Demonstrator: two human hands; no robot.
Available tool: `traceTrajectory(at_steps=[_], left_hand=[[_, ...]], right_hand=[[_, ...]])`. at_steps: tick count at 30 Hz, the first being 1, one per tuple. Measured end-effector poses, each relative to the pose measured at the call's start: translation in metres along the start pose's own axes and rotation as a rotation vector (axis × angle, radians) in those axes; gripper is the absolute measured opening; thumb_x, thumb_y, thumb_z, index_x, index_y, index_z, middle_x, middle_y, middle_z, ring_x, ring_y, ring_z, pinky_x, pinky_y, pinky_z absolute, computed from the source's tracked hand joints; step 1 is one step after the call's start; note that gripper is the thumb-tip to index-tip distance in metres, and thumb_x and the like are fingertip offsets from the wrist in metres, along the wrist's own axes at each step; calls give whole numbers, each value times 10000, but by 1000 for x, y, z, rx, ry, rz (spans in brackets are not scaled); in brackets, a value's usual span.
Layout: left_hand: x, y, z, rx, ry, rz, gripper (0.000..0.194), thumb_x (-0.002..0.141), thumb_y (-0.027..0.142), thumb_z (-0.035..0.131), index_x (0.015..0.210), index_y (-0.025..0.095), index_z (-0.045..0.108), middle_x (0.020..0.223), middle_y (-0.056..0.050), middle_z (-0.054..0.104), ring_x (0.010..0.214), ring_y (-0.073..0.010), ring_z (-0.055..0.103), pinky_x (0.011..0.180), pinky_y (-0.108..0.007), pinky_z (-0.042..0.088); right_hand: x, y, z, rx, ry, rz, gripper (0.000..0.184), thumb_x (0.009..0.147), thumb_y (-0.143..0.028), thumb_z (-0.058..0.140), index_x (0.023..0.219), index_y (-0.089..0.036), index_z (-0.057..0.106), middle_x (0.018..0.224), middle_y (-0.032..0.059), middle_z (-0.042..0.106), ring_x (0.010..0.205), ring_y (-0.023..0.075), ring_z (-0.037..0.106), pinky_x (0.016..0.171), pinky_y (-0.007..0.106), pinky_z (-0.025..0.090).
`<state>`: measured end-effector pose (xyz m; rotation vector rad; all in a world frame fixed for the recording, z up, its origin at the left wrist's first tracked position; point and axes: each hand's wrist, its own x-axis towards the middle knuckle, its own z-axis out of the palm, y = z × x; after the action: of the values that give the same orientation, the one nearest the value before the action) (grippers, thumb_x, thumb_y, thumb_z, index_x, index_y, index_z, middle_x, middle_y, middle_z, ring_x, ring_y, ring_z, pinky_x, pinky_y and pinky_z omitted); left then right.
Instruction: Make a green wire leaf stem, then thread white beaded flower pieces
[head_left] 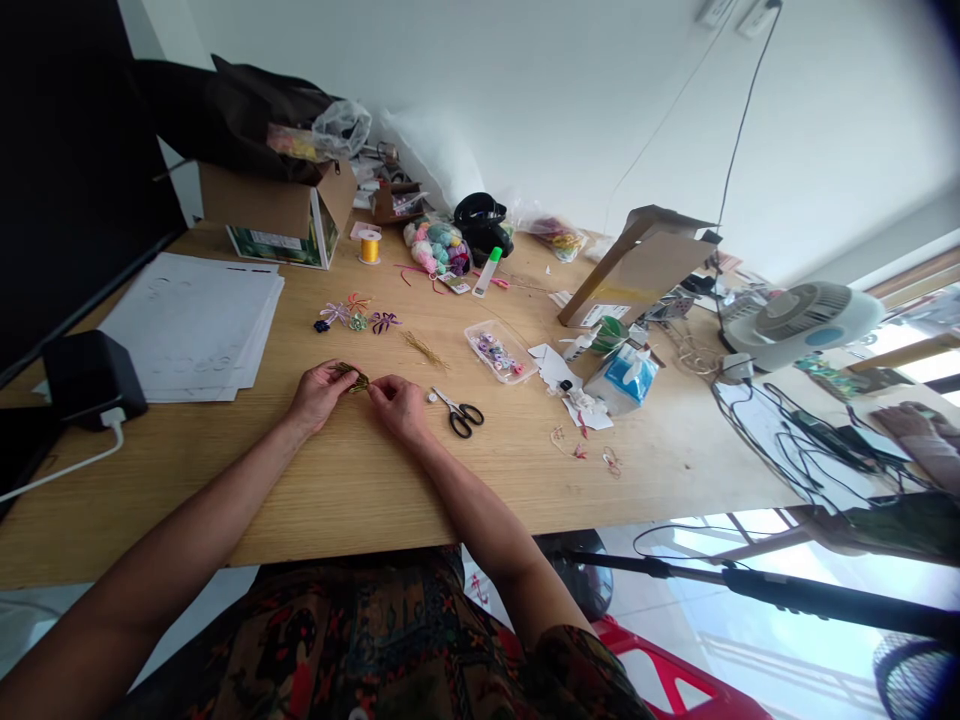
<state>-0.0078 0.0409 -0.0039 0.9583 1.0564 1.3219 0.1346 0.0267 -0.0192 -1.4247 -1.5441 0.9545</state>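
My left hand [318, 395] grips a small dark olive-gold piece of looped wire or cord [352, 377] between thumb and fingers. At its right end my right hand [397, 403] is closed in a pinch; whatever lies between those fingertips is too small to make out. Just right of that hand lie black-handled scissors [460, 411], blades pointing up and left. Beyond the hands is a loose bundle of gold wire strands [424, 349]. Several small looped flower shapes rest further left, among them a purple one [385, 321] and a green one [358, 322].
Paper sheets [195, 325] and a black box-shaped device [94, 378] are at left. A clear tray of beads [501, 352], a glue bottle [487, 272], a yellow thread spool [370, 246] and a tissue pack [622, 378] stand around. A fan [806, 325], cables and another person's hands [911, 422] are at right.
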Motion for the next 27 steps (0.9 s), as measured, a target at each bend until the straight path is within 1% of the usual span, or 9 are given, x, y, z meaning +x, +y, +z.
traceTrajectory(at_steps=[6, 9, 11, 12, 16, 19, 23, 27], left_hand=[[0, -1, 0, 10, 14, 11, 382, 486, 366, 861, 726, 142, 666, 724, -28, 681, 685, -145, 619, 749, -296, 493], [-2, 1, -1, -23, -14, -3, 423, 534, 368, 850, 849, 145, 678, 764, -32, 697, 721, -153, 641, 722, -283, 496], [-3, 3, -1, -50, -30, -27, 472, 572, 384, 835, 945, 151, 667, 804, -38, 703, 732, -155, 647, 674, -267, 487], [-3, 4, -1, -63, -37, -38, 476, 589, 399, 825, 959, 151, 658, 818, -42, 702, 731, -156, 646, 648, -260, 479], [-4, 5, 0, -128, -58, -80, 419, 632, 471, 782, 843, 144, 627, 791, -57, 688, 693, -164, 641, 588, -259, 456], [-6, 2, 3, -125, -73, -106, 417, 647, 493, 764, 824, 141, 629, 764, -63, 687, 675, -175, 644, 590, -272, 452], [-10, -3, 6, -77, -86, -115, 411, 582, 432, 826, 798, 134, 644, 748, -59, 691, 679, -162, 634, 621, -267, 453], [-10, -5, 9, -42, -18, -85, 433, 520, 427, 852, 761, 136, 641, 719, -46, 684, 640, -148, 612, 652, -284, 462]], right_hand=[[0, -1, 0, 6, -6, 14, 153, 814, -292, 601, 814, -178, 703, 755, 6, 705, 665, 117, 610, 606, 201, 455], [-1, -5, -2, 22, 8, 31, 161, 815, -287, 593, 800, -168, 700, 742, 5, 696, 654, 114, 598, 597, 201, 443], [-1, -6, -3, 42, 21, 40, 173, 815, -293, 592, 793, -158, 697, 720, 3, 685, 640, 113, 586, 587, 203, 434], [-1, -6, -4, 56, 27, 46, 178, 815, -296, 592, 793, -154, 696, 712, 3, 680, 633, 113, 581, 583, 204, 431], [1, -5, -4, 106, 61, 73, 195, 819, -306, 587, 803, -145, 697, 720, 7, 684, 633, 112, 581, 589, 206, 431], [3, -4, -4, 130, 97, 88, 195, 816, -302, 593, 798, -140, 700, 731, 15, 692, 636, 114, 585, 597, 208, 437], [3, -3, -4, 146, 136, 70, 183, 814, -278, 595, 801, -130, 702, 746, 33, 704, 639, 119, 591, 610, 216, 451], [2, -2, -3, 115, 114, 49, 171, 817, -280, 595, 822, -146, 701, 791, 38, 723, 693, 129, 624, 656, 222, 482]])
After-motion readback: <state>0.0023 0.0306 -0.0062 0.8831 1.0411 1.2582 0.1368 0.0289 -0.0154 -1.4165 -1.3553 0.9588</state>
